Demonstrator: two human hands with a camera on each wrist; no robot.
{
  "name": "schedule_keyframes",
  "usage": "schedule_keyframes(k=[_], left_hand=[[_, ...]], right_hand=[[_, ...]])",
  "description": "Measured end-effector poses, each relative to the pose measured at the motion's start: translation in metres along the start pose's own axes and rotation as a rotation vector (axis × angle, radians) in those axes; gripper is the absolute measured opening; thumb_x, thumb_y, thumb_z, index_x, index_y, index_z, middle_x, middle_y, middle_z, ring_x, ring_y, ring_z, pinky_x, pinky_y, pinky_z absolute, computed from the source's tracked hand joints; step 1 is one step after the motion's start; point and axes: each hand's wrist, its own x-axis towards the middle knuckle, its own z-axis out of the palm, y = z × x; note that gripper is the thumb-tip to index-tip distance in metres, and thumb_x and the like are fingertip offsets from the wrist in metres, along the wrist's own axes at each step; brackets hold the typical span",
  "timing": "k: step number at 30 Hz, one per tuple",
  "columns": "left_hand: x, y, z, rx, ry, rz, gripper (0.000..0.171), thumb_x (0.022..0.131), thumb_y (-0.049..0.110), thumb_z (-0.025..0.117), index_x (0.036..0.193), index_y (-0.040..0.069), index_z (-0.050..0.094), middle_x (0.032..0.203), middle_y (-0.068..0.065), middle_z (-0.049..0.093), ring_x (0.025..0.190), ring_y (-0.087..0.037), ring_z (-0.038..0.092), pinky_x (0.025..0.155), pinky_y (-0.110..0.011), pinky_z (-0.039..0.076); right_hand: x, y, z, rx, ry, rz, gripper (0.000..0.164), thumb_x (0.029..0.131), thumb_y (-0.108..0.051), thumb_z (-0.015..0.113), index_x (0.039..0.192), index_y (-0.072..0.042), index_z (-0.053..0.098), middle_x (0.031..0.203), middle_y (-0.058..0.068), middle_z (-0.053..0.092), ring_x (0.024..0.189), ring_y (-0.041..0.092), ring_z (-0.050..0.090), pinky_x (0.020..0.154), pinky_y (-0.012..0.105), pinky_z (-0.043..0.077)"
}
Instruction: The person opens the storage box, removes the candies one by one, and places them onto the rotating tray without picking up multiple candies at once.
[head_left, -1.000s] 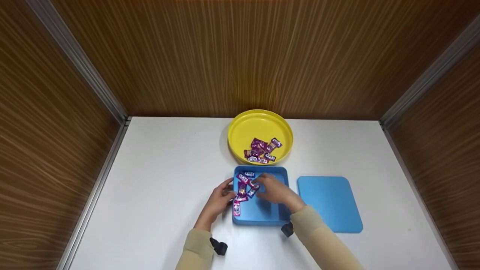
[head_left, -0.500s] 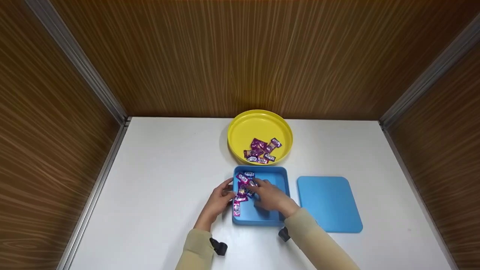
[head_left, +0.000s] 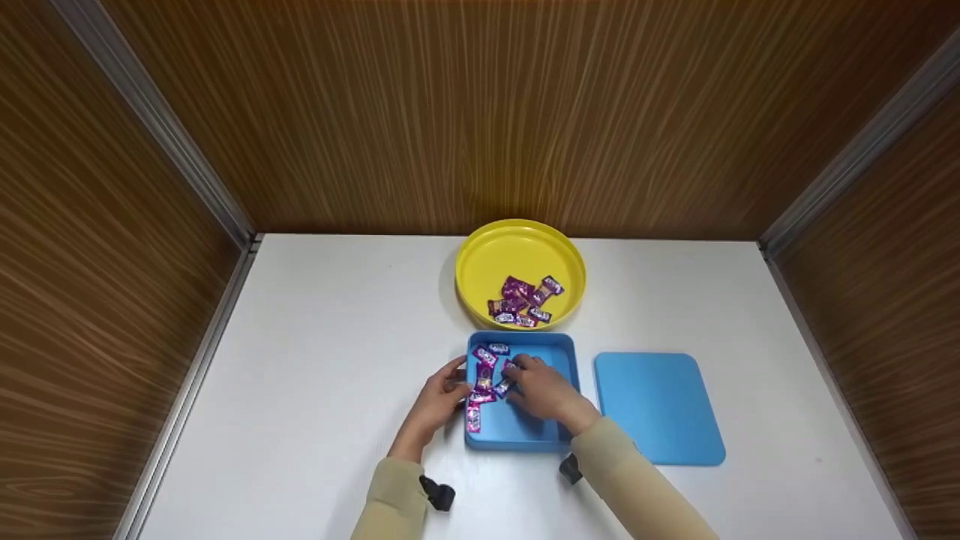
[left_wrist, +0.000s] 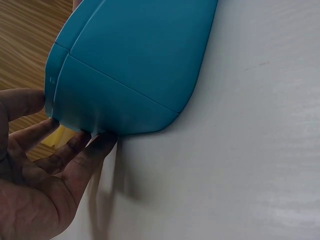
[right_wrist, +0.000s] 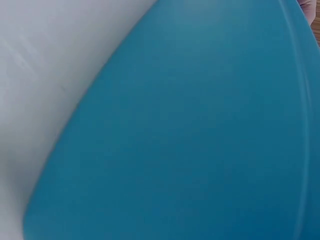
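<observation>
On the white table [head_left: 337, 315], a round yellow tray [head_left: 510, 251] sits behind an uncovered square blue box [head_left: 510, 431]; a flat blue lid [head_left: 660, 409] lies beside it, out of the way. The left hand [head_left: 436, 401], fingers loosely spread, touches the box's left wall, presumably steadying it. The right hand [head_left: 544, 386] bends over small purple-wrapped candies [head_left: 484, 375] inside; whether it pinches one, I cannot tell. More candies [head_left: 519, 289] fill the tray's near side.

Brown wood-grain on the far wall [head_left: 480, 112], streaks approx. vertical. L wall [head_left: 90, 262] and R wall [head_left: 900, 285] match, same brown, both pretty dim. Grey metal posts [head_left: 159, 118] up the two far corners, slim rails [head_left: 191, 388] down L & R edges of the table [head_left: 315, 315]: white top, well lit, w/ soft sheen on the near side.
</observation>
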Motion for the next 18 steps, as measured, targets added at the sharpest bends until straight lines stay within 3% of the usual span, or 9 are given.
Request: schedule_keyframes(k=[4, 10, 18], left_hand=[[0.0004, 0.0004, 0.0003, -0.004, -0.002, 0.002, 0.055, 0.097, 0.008, 0.055, 0.150, 0.007, 0.039, 0.137, -0.020, 0.050, 0.114, -0.028, 0.055, 0.096, -0.043, 0.048], [-0.0001, 0.0010, 0.0007, -0.021, -0.008, 0.002, 0.055, 0.097, 0.007, 0.056, 0.150, 0.006, 0.039, 0.136, -0.021, 0.050, 0.113, -0.028, 0.056, 0.095, -0.044, 0.049], [0.0007, -0.0003, 0.0009, -0.019, -0.008, 0.000, 0.055, 0.098, 0.007, 0.056, 0.150, 0.006, 0.038, 0.136, -0.020, 0.049, 0.116, -0.030, 0.055, 0.096, -0.044, 0.048]], right_hand=[[-0.0005, 0.0029, -0.0026, 0.001, 0.038, -0.001, 0.028, 0.093, -0.014, 0.067, 0.120, -0.006, 0.068, 0.115, 0.014, 0.059, 0.104, 0.029, 0.059, 0.092, 0.045, 0.050], [-0.0012, 0.0069, -0.0026, -0.007, 0.054, 0.005, 0.018, 0.095, -0.010, 0.064, 0.110, -0.005, 0.073, 0.095, 0.008, 0.057, 0.083, 0.021, 0.056, 0.078, 0.039, 0.053], [-0.0033, 0.0070, -0.0031, -0.013, 0.007, 0.060, 0.015, 0.096, -0.005, 0.060, 0.107, -0.003, 0.070, 0.091, 0.009, 0.057, 0.078, 0.021, 0.058, 0.075, 0.038, 0.055]])
